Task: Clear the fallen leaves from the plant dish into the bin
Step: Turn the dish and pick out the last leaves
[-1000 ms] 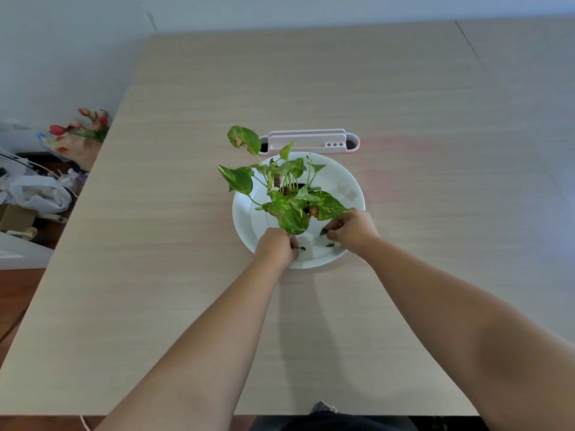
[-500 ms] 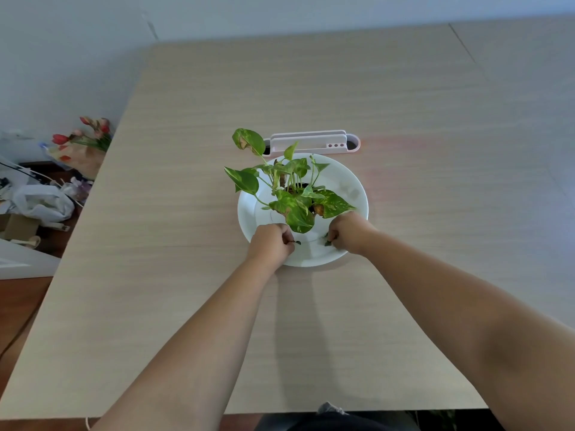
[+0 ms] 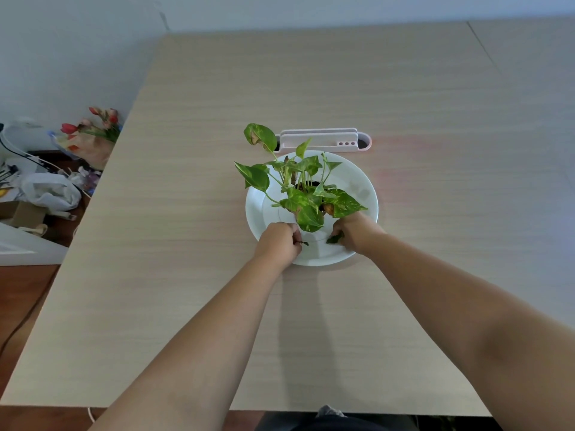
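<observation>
A green-and-yellow potted plant (image 3: 303, 194) stands in a round white dish (image 3: 357, 181) in the middle of the table. My left hand (image 3: 278, 242) rests over the dish's near rim, fingers pinched on a small dark leaf bit (image 3: 304, 243). My right hand (image 3: 354, 233) sits on the near right part of the dish, closed on a green fallen leaf (image 3: 335, 238) that sticks out from the fingers. No bin shows in the head view.
A long pink-white holder with small holes (image 3: 323, 141) lies just behind the dish. The wooden table (image 3: 435, 104) stretches far and right. Off its left edge on the floor are a flower bouquet (image 3: 93, 132), a white bag (image 3: 49, 191) and clutter.
Both hands drew slightly toward the dish's near rim and closed; a green leaf now shows in my right fingers and a dark bit in my left.
</observation>
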A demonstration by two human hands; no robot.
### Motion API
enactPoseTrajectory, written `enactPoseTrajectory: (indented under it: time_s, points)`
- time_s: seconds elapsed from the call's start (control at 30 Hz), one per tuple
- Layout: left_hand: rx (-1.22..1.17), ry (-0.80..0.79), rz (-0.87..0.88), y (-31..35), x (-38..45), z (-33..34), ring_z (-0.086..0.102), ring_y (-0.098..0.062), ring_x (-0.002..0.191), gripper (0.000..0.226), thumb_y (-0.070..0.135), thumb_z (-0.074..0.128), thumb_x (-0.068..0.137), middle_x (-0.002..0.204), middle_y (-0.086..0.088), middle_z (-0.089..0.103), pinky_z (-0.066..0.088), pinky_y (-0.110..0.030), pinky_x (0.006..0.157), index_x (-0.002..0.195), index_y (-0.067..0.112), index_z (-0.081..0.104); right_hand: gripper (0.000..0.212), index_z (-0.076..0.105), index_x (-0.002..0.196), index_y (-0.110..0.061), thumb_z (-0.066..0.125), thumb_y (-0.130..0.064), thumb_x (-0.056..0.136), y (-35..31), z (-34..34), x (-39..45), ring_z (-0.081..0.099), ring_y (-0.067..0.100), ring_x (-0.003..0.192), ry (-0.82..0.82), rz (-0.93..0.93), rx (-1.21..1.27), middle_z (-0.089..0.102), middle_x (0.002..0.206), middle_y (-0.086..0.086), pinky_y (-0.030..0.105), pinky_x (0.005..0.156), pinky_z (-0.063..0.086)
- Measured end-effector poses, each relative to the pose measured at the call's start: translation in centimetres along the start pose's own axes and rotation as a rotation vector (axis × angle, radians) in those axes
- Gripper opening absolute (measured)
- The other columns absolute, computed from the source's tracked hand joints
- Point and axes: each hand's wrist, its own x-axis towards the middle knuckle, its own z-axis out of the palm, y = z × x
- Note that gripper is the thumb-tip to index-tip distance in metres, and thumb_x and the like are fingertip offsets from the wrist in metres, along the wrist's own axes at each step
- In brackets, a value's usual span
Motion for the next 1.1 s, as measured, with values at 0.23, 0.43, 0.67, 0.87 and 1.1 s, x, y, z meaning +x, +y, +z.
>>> enactPoseTrajectory:
  time_s: [0.23,0.43,0.67,0.87,1.1]
  points:
    - [-0.013,-0.007,-0.005,0.3,0.2,0.2,0.066,-0.021,0.086,0.015,0.012,0.06,0.082,0.092,-0.004,0.072,0.054,-0.029,0.074,0.091,0.013,0.071,0.026,0.071,0.109,-0.015,0.058,-0.012,0.086,0.6,-0.3,0.2,0.049,0.014,0.086,-0.026,0.087,0.18,0.061,0.098,0.001,0.023,0.076,0.04]
    - [-0.272,0.075,-0.06,1.0,-0.6,1.0,0.061,-0.007,0.07,0.009,0.012,0.065,0.081,0.075,0.011,0.063,0.044,-0.007,0.065,0.086,0.008,0.071,0.012,0.075,0.074,-0.02,0.07,-0.011,0.079,0.7,-1.3,-1.0,0.06,0.016,0.083,0.19,0.291,0.701,0.065,0.077,-0.006,0.023,0.073,0.051]
    - [-0.741,0.094,-0.201,3.6,-2.0,2.5,0.065,-0.016,0.063,0.011,0.013,0.073,0.076,0.067,0.006,0.066,0.054,-0.027,0.07,0.073,0.021,0.066,0.006,0.077,0.077,-0.014,0.08,-0.013,0.072,3.8,-1.3,-5.4,0.068,0.017,0.072,0.333,0.418,1.132,0.074,0.081,0.002,0.029,0.072,0.054]
    - [-1.018,-0.033,-0.247,8.9,-3.1,4.2,0.06,-0.013,0.058,0.011,0.003,0.073,0.079,0.069,-0.005,0.064,0.058,-0.024,0.066,0.078,0.011,0.066,0.007,0.073,0.078,-0.004,0.078,-0.002,0.074,7.3,0.4,-10.1,0.067,0.021,0.08,0.441,0.486,1.461,0.072,0.081,0.008,0.03,0.083,0.056]
    - [-0.948,-0.326,-0.142,18.1,-6.2,11.2,0.06,-0.012,0.056,0.018,-0.002,0.072,0.08,0.068,-0.006,0.062,0.056,-0.02,0.06,0.072,0.012,0.063,0.008,0.069,0.078,-0.001,0.072,0.006,0.078,13.4,3.5,-19.6,0.064,0.025,0.08,0.6,0.616,1.674,0.067,0.082,0.015,0.034,0.088,0.054]
